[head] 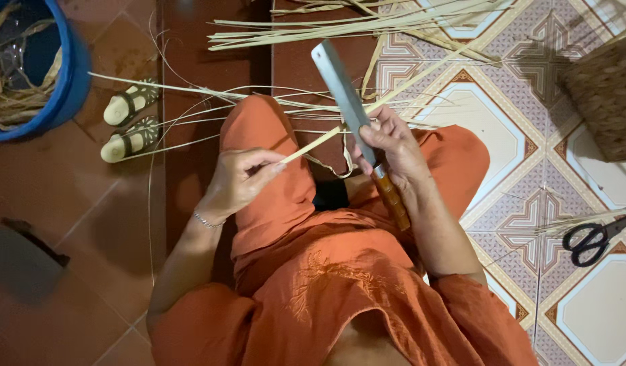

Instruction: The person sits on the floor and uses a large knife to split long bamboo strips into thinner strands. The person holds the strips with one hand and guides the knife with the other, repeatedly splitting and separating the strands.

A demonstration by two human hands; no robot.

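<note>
My right hand [393,150] grips a long flat-bladed knife [341,88] by its wooden handle [393,198], blade pointing up and away. My left hand [240,177] pinches the near end of a thin pale bamboo strip [381,102] that runs up to the right, crossing the blade where my right thumb presses it. Both hands work over my lap, covered in orange cloth [272,196]. Thin shavings curl below the blade.
A bundle of pale strips [340,27] lies on the floor ahead. A blue bucket [62,74] with fibre scraps stands at the top left, a pair of sandals [129,120] beside it. A woven basket [604,95] sits at the right, black scissors [592,240] below it.
</note>
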